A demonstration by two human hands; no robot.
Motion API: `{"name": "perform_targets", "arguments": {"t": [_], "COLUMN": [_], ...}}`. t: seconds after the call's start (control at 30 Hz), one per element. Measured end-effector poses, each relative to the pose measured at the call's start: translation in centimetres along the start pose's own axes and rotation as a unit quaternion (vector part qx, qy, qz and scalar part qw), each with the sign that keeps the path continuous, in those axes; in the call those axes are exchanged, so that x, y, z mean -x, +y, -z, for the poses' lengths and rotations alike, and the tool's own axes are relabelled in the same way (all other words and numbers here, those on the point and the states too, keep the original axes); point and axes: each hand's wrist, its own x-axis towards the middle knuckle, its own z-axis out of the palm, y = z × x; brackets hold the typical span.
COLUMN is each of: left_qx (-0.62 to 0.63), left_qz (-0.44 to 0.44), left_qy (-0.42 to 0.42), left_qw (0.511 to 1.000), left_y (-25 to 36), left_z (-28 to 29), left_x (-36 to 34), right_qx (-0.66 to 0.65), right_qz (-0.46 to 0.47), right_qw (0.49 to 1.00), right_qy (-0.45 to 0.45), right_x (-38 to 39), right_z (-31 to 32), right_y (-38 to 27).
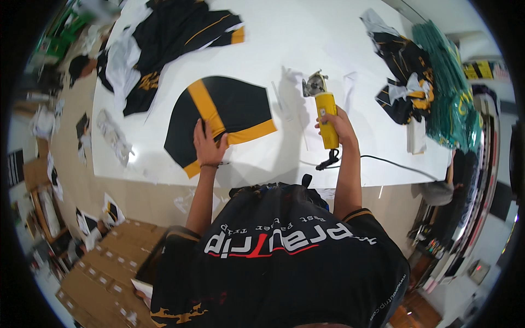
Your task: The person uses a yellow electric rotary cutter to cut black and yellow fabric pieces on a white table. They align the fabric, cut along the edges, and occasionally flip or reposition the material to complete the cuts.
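Note:
A black sleeve-shaped fabric piece [244,101] with yellow-orange bands lies on the white table [306,33] before me. My left hand [208,145] rests on its near part, fingers stretched out and thumb apart. To the right, my right hand [343,128] is wrapped round the yellow body of an electric round-blade fabric cutter [327,134]. The cutter's metal blade head [315,85] points away from me, to the right of the fabric and apart from it. A black cord [394,165] runs from its near end toward the right table edge. Narrow white scraps [281,101] lie between fabric and cutter.
Black, white and orange fabric pieces [172,41] are heaped at the far left. More cut cloth [402,71] lies far right, beside green plastic-wrapped bundles [445,93]. A crumpled whitish bundle [114,134] sits near the left edge. Cardboard boxes [104,273] stand behind me, lower left.

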Motion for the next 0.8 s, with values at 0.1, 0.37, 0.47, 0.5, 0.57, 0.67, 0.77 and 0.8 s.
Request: {"name": "perform_targets", "arguments": {"t": [0.1,0.37,0.47,0.5,0.57,0.67,0.77,0.8], "left_qx": [-0.015,-0.133,-0.215,-0.204,-0.293,0.344,0.223,0.204], "left_qz": [0.064,0.136,0.054,0.006,-0.321,-0.369,-0.294,-0.274], "left_qy": [0.020,-0.149,-0.163,-0.165,-0.123,-0.150,-0.180,-0.163], "left_qw": [0.998,0.970,0.961,0.965,0.892,0.850,0.912,0.926], "left_y": [-1.6,3.1,12.3,14.7,22.9,41.8,45.5,42.7], "left_z": [-0.7,0.6,-3.1,-5.1,-9.1,-11.4,-12.4,-14.1], "left_x": [-1.5,-17.8,-25.9,-28.7,-32.6,-28.6,-25.9,-26.2], "right_qx": [-0.086,-0.168,-0.173,-0.179,-0.183,-0.205,-0.239,-0.243], "right_qz": [0.019,0.027,0.024,0.035,0.047,0.049,0.064,0.068], "right_qw": [0.996,0.968,0.962,0.961,0.961,0.947,0.938,0.937], "right_qy": [0.026,0.187,0.208,0.208,0.204,0.242,0.243,0.241], "right_x": [2.7,12.6,14.6,14.8,15.1,16.5,16.4,16.2], "right_z": [5.7,18.0,21.2,21.8,22.6,24.7,25.9,25.8], "right_y": [3.1,10.0,11.9,11.9,12.4,15.1,16.5,16.4]}}
